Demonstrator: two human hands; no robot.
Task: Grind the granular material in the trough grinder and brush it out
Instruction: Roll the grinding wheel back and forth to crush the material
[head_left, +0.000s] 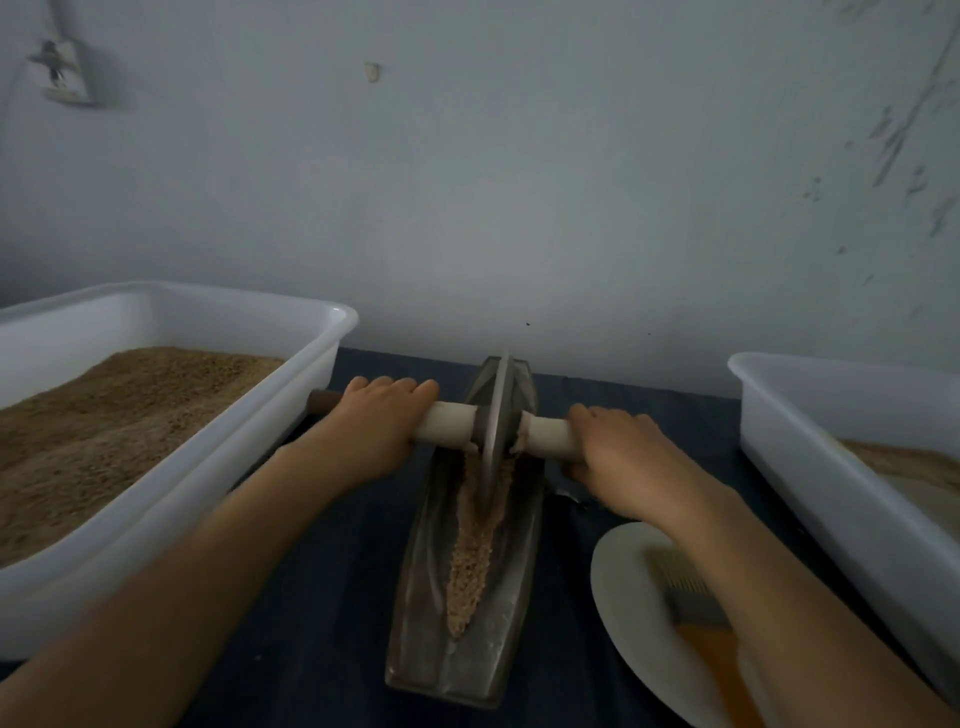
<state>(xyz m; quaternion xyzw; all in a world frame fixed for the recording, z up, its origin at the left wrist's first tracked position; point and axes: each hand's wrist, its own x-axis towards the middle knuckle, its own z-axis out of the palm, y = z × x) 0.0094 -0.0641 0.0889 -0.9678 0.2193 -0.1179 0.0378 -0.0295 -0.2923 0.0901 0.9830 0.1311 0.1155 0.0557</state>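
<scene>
**Both hands on the grinder axle**

Here, the left tub holds brown grain; the right tub holds a little. Granular material lies in the trough grinder. The left hand and right hand grip the handle beside the wheel.

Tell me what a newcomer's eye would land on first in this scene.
First, the metal trough in the middle of the dark table, with a strip of tan grain along its groove and a grinding wheel standing in it. The left hand and the right hand each grip one end of the wheel's handle. Next, the big white tub of brown grain on the left.
</scene>
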